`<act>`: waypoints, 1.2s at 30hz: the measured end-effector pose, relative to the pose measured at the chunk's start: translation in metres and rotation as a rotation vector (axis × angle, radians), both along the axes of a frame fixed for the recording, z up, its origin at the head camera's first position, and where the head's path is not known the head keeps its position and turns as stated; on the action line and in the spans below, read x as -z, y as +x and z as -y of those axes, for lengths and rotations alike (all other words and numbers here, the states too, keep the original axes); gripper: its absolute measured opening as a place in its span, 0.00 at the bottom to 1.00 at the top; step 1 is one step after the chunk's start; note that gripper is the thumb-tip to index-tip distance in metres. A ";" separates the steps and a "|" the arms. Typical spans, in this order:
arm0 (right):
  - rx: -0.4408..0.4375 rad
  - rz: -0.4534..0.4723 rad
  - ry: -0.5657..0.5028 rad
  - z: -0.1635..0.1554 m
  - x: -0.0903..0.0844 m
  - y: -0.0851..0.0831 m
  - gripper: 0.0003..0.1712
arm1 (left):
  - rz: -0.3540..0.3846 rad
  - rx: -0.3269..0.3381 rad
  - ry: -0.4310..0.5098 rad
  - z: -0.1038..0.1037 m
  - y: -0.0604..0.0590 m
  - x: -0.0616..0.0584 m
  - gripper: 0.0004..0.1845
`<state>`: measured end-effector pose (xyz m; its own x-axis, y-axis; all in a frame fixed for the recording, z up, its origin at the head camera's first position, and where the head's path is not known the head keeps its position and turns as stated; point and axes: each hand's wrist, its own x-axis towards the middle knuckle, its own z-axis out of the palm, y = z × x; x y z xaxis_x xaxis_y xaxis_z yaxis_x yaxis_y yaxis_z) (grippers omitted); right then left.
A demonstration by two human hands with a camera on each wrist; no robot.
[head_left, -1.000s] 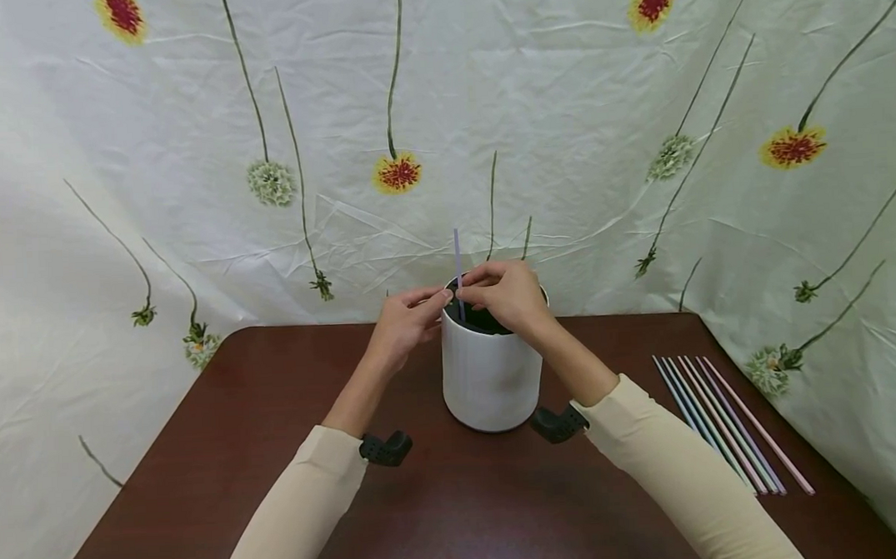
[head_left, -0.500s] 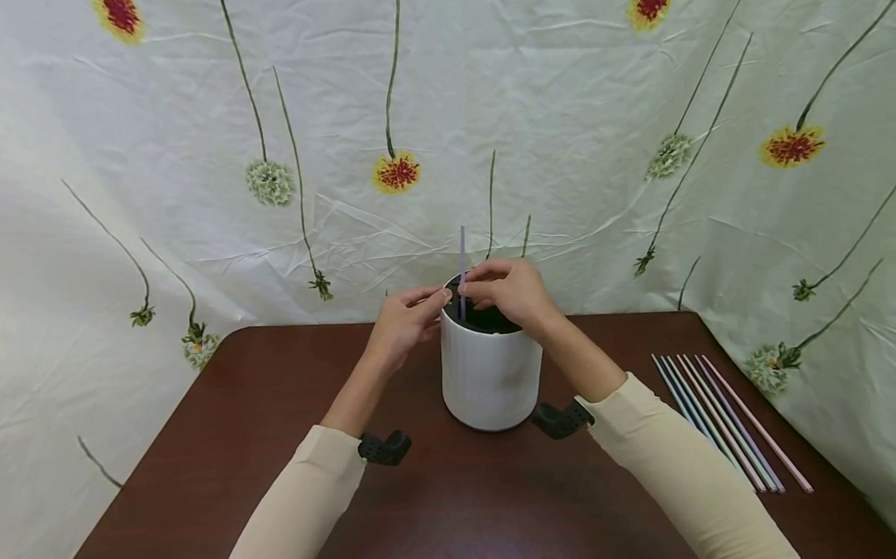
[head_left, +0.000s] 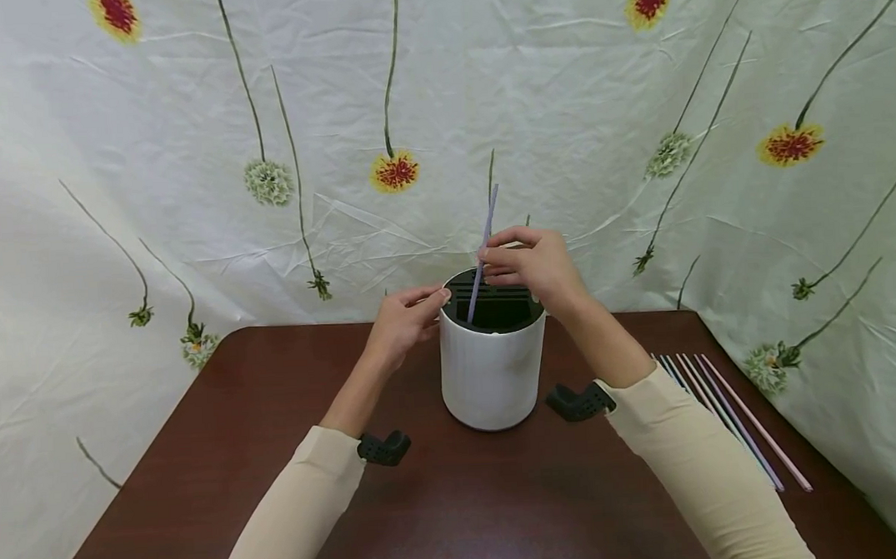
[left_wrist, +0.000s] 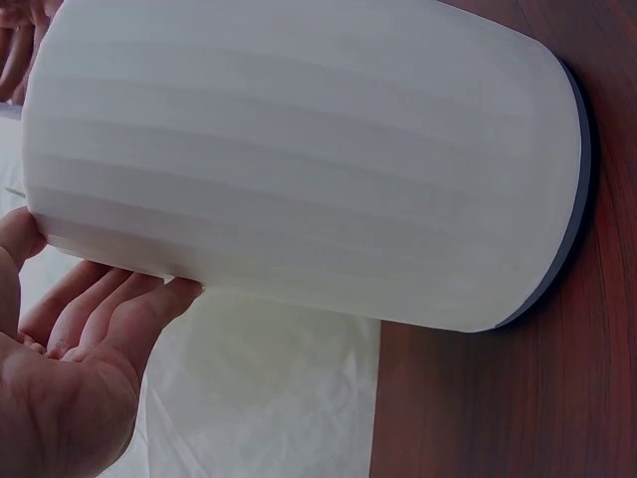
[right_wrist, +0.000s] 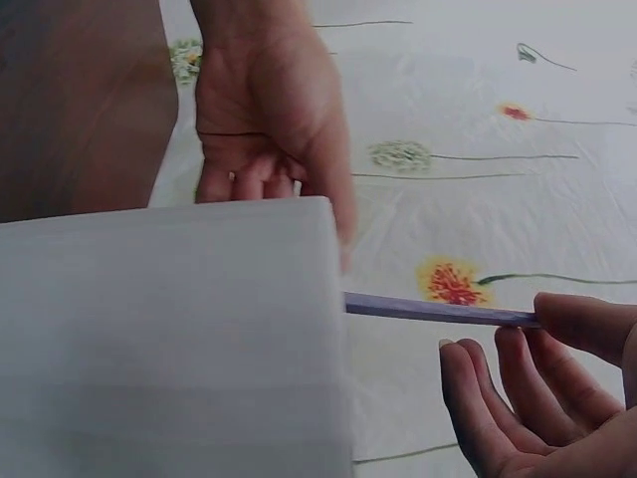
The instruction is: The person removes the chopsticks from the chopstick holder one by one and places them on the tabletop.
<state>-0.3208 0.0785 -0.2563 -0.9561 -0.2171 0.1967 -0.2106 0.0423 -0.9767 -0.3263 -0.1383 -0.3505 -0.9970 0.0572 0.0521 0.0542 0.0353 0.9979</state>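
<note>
A white cylindrical container [head_left: 492, 378] with a black slotted insert [head_left: 505, 298] stands upright on the table. My left hand [head_left: 410, 319] holds its left rim, the thumb at the top edge and the other fingers against the outer wall [left_wrist: 109, 309]. Between thumb and fingertips, my right hand [head_left: 541, 267] pinches a thin purple stick [head_left: 486, 228]. The stick leans to the right over the container, its lower end inside the opening near the front left. In the right wrist view, the stick [right_wrist: 428, 310] runs from the rim to my fingertips; the container wall hides its far end.
Several pastel sticks [head_left: 758, 433] lie side by side at the right of the dark brown table [head_left: 458, 504], partly covered by my right sleeve [head_left: 704, 460]. A white flowered cloth [head_left: 575, 99] hangs behind the table and along its sides.
My right hand has moved up and to the right, raising the purple stick and tilting it from upright to leaning right. The black insert is more exposed. My left hand has stayed at the rim.
</note>
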 end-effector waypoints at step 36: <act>0.187 -0.048 -0.201 -0.137 -0.031 0.012 0.04 | 0.003 0.009 0.018 -0.001 0.000 0.000 0.23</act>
<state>-0.3092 0.2159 -0.2250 -0.9644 0.0098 0.2641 -0.2636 -0.1091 -0.9584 -0.3260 -0.1377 -0.3510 -0.9967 0.0649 0.0498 0.0510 0.0173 0.9985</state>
